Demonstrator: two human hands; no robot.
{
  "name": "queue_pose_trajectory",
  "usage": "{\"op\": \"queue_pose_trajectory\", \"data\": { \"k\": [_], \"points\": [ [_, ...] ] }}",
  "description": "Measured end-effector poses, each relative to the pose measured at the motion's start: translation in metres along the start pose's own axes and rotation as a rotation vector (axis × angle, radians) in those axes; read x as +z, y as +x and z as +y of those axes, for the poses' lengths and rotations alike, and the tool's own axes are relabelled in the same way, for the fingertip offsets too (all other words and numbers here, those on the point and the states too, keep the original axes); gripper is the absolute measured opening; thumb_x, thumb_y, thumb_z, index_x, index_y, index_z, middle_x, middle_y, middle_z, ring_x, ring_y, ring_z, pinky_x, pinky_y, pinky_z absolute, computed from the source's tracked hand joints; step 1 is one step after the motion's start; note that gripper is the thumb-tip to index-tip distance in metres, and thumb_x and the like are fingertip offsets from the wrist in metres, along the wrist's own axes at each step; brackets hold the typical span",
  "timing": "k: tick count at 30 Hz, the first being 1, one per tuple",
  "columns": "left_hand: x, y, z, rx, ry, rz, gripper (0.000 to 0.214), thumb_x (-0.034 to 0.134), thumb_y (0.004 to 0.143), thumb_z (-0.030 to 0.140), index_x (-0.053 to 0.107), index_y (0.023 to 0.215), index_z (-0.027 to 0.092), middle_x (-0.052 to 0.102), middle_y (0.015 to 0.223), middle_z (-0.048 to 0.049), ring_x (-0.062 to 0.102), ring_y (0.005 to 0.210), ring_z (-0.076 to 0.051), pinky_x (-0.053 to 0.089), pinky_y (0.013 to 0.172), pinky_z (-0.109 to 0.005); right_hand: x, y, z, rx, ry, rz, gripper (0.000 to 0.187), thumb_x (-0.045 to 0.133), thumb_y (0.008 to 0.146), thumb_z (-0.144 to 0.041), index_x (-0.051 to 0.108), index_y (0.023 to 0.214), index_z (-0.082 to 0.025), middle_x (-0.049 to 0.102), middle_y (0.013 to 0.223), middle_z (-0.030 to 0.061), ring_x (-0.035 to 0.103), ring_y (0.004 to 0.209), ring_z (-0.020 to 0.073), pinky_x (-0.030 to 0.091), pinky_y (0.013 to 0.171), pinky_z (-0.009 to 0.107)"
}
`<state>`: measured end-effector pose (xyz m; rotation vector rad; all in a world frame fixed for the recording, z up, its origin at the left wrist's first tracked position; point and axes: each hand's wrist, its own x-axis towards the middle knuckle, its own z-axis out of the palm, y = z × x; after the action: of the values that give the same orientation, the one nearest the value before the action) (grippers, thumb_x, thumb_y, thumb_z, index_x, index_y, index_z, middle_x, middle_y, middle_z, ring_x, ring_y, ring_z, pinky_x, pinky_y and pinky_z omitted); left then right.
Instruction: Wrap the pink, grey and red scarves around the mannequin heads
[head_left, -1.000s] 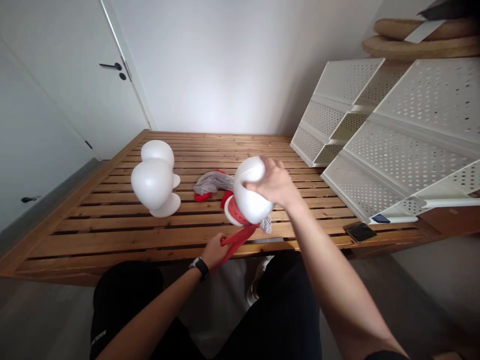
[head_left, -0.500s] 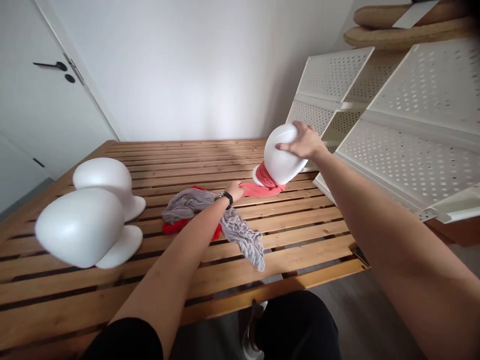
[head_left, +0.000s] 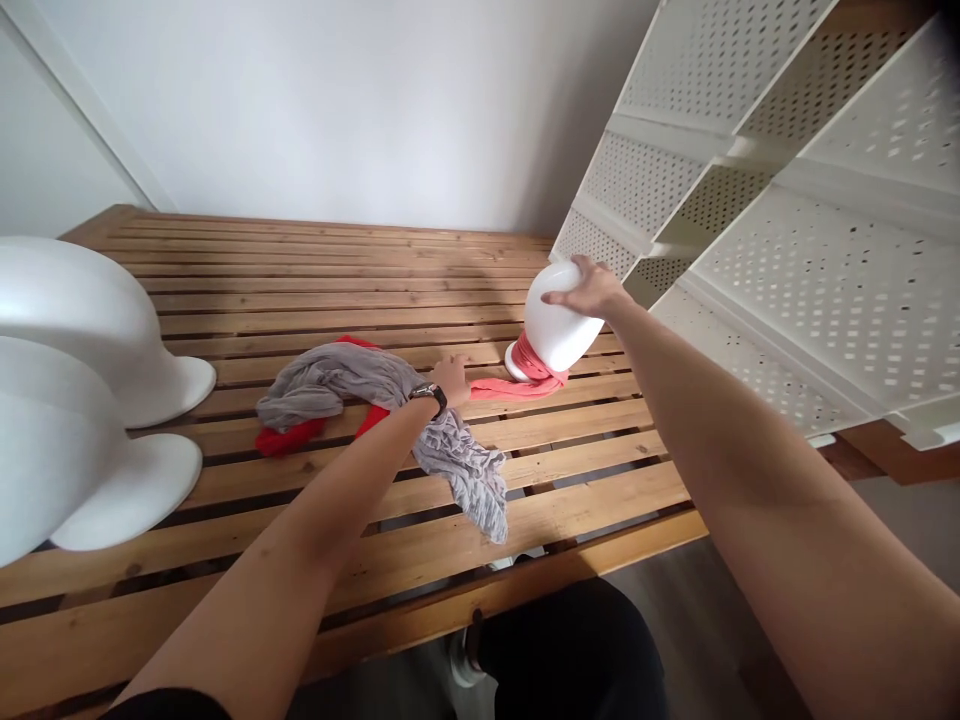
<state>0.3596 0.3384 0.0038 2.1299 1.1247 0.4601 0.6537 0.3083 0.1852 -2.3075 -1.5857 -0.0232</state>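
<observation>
Wooden slats form the counter (head_left: 337,290), backed by a plain white wall. At its far right side a white foam head (head_left: 559,325) is seen, tilted, with the right hand (head_left: 589,290) laid over its top; the right grip is closed on the head, fingers spread across the crown. A pink scarf (head_left: 517,380) is wound about the neck of the head, and one end is stretched out flat on the slats, leftward from that grip. The left hand (head_left: 450,378) rests on this end, just left of the head; whether the left grip is pinched on the cloth or only pressed flat upon it cannot be told. A watch (head_left: 429,395) is worn on that wrist. Under the left forearm a grey scarf (head_left: 390,400) is heaped over a red cloth (head_left: 289,435). Well left of both grips two more heads (head_left: 82,400) are stood. White perforated shelving (head_left: 765,220) is leaned just right of the right grip.
</observation>
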Motion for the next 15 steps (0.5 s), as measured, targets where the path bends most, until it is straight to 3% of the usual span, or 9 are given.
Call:
{"op": "queue_pose_trajectory", "data": {
  "k": [4,8,12,15],
  "points": [
    [-0.009,-0.052,0.006,0.123,0.145,0.078,0.06,0.059,0.086,0.012,0.051,0.145,0.017,0.053,0.139,-0.0177,0.051,0.129,-0.031,0.038,0.114,-0.044,-0.005,-0.003,0.0,0.093,0.028,-0.106,0.132,0.079,0.057,-0.081,0.027,0.162,-0.018,0.031,0.154,0.0273,0.049,0.13,0.049,0.045,0.104,0.066],
    [-0.027,-0.128,-0.001,0.251,0.124,0.093,0.055,0.054,0.088,0.015,0.051,0.143,0.018,0.055,0.133,-0.0144,0.051,0.128,-0.027,0.04,0.116,-0.044,-0.017,-0.015,-0.008,0.038,0.056,-0.038,0.126,0.076,0.06,-0.081,0.028,0.16,-0.021,0.027,0.159,0.0245,0.036,0.143,0.0484,0.037,0.112,0.067],
    [-0.068,-0.225,-0.023,0.236,0.059,0.109,0.051,0.051,0.092,0.02,0.05,0.143,0.021,0.056,0.133,-0.0125,0.052,0.127,-0.026,0.04,0.117,-0.044,-0.029,-0.043,-0.026,-0.051,0.038,0.078,0.113,0.071,0.071,-0.078,0.03,0.158,-0.018,0.027,0.16,0.0261,0.024,0.15,0.0486,0.027,0.113,0.074],
    [-0.112,-0.299,-0.047,0.148,0.068,0.146,0.047,0.05,0.093,0.025,0.051,0.14,0.024,0.056,0.134,-0.0114,0.055,0.125,-0.026,0.044,0.114,-0.045,-0.031,-0.084,-0.044,-0.188,0.041,0.171,0.101,0.068,0.079,-0.069,0.033,0.157,-0.014,0.033,0.158,0.0261,0.029,0.148,0.0461,0.027,0.115,0.072]
  ]
}}
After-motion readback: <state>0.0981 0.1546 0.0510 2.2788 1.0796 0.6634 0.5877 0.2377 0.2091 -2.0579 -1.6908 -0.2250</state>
